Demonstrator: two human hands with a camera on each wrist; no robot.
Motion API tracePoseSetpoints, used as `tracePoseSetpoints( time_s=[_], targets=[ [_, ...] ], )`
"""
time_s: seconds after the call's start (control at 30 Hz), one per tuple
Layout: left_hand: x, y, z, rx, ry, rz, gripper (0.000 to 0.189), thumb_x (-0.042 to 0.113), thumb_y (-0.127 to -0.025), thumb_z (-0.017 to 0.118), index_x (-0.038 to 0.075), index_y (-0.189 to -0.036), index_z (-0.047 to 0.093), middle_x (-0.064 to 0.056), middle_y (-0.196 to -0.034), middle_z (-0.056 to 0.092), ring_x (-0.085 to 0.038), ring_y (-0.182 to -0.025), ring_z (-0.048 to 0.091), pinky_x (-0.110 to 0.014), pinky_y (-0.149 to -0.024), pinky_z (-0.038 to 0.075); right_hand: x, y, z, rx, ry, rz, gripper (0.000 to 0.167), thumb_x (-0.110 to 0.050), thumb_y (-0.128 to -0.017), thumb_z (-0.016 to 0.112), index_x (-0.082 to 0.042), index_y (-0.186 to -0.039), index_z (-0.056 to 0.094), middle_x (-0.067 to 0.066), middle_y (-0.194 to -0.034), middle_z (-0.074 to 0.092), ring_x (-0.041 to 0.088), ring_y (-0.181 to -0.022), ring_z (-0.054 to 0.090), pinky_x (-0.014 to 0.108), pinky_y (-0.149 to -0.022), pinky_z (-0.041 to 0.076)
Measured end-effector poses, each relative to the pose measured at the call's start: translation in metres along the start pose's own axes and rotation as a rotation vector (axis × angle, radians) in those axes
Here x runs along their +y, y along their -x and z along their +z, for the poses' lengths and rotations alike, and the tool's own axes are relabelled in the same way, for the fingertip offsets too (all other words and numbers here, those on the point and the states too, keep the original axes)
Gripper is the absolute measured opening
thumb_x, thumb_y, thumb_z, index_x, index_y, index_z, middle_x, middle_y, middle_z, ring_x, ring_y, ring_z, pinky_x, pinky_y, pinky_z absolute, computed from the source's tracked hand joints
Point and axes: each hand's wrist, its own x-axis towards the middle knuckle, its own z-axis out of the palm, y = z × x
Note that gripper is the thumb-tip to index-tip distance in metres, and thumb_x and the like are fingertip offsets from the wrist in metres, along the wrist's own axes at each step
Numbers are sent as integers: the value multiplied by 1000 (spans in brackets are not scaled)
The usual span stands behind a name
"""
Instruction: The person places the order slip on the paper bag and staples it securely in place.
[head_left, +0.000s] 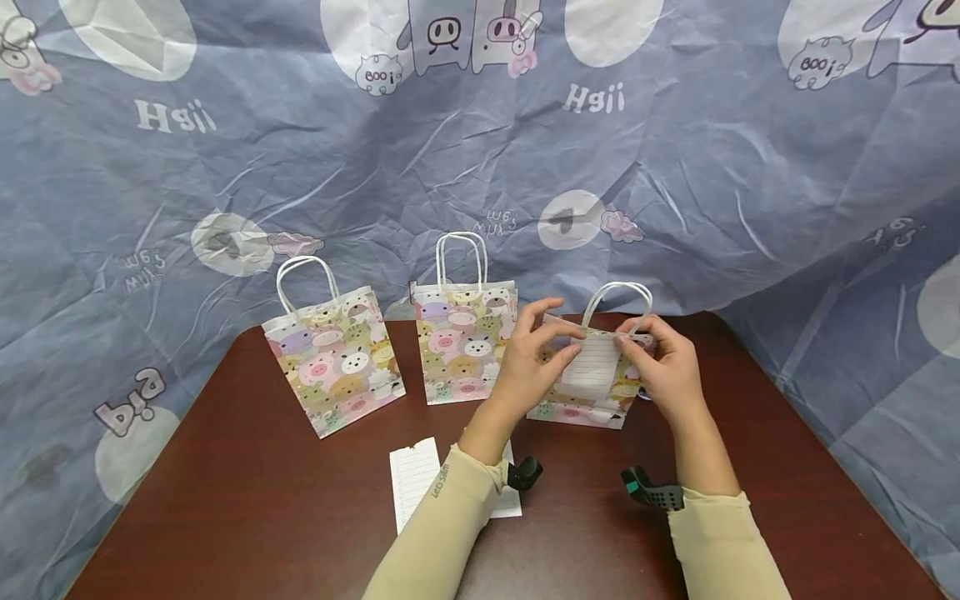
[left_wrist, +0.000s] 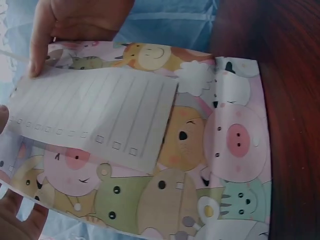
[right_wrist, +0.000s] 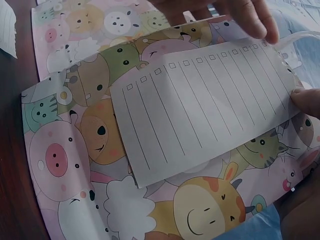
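A white lined checklist sheet point(right_wrist: 200, 100) with small boxes along one edge lies against the front of the right-hand paper gift bag point(left_wrist: 240, 135), which has cartoon animals and white handles. With its thumb on the sheet and fingers behind the bag's top, my right hand point(head_left: 663, 367) pinches both together near the handle. My left hand point(head_left: 525, 358) touches the sheet's upper left corner with thumb and forefinger, its other fingers loosely extended. The sheet's lower end stands slightly off the bag.
Two similar gift bags, one on the left point(head_left: 337, 358) and one in the middle point(head_left: 465, 346), lean at the back of the brown table point(head_left: 262, 500). More lined sheets point(head_left: 415, 479) lie in front, partly under my left forearm. Blue printed cloth point(head_left: 480, 150) hangs behind.
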Motion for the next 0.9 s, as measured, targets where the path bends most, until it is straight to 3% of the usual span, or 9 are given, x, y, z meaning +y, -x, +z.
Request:
tracePoseSetpoints(
  time_s=[0.1,0.3,0.47,0.57,0.77,0.9],
  targets=[
    [-3,2,1,-4,29,-17,14,11,-94,68,11,-106,75,-8,-132,54,-22,-119,57,-22,-83,54,-2,0,0,5,21,9,4,7,-90,65,6,-89,62,-17,-89,65,-2,-57,46,16,-53,41],
    [-5,2,2,12,84,-44,18,5,-94,67,10,-109,75,-7,-112,61,-20,-98,62,-18,-73,53,-1,-2,1,8,2,12,4,5,-91,65,1,-91,64,-8,-90,66,0,-67,51,16,-58,43],
    [-6,4,4,25,102,-62,19,1,-93,67,10,-108,75,-7,-107,62,-26,-97,63,-18,-75,54,15,-2,2,24,-37,22,10,8,-91,63,-2,-92,64,-7,-94,66,-1,-74,55,14,-62,45],
    [-6,6,5,38,97,-52,20,0,-93,67,11,-108,75,-7,-106,62,-29,-99,64,-19,-79,55,24,-2,3,42,-34,36,3,5,-93,63,3,-94,63,-13,-95,65,-1,-78,56,14,-64,46],
    [-7,7,5,43,44,-14,24,-1,-93,65,13,-110,75,-5,-105,60,-22,-100,62,-25,-84,56,25,-2,8,66,-16,45,11,-2,-95,64,8,-97,63,-16,-96,62,3,-84,56,14,-69,45],
    [-6,8,5,23,42,7,28,-3,-93,60,12,-112,74,-6,-104,57,-15,-87,57,-20,-71,51,9,-1,13,69,17,59,10,-1,-95,63,9,-93,62,-14,-95,60,3,-90,55,14,-74,44]
  ],
)
